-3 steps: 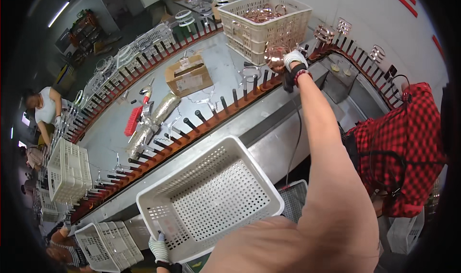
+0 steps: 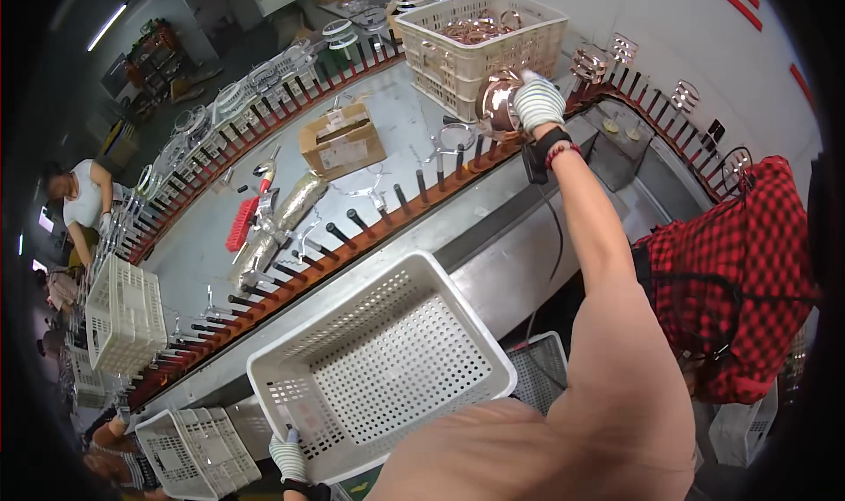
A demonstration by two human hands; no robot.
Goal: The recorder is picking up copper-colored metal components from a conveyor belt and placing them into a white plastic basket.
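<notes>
My left hand (image 2: 288, 457), in a striped white glove, is closed on the near-left rim of a grey plastic basket (image 2: 378, 360) with a perforated bottom. My right arm reaches far forward over the bench. In a like glove, my right hand (image 2: 538, 105) is closed on a shiny copper-coloured round metal piece (image 2: 499, 105), its fingers partly hidden behind the wrist. Just behind that piece stands a stacked white crate (image 2: 484, 69) with more copper-coloured metal pieces (image 2: 482, 29) inside.
Black-tipped pegs (image 2: 352, 215) line the moving rack along the bench. On the bench lie a cardboard box (image 2: 343, 144), a red brush (image 2: 241, 224) and a foil-wrapped roll (image 2: 295, 203). A person in a red checked shirt (image 2: 748, 263) stands at right, another person (image 2: 88, 193) at far left.
My right hand has turned slightly with the copper-coloured piece, showing more of the glove's back. The pegs have shifted a little to the left.
</notes>
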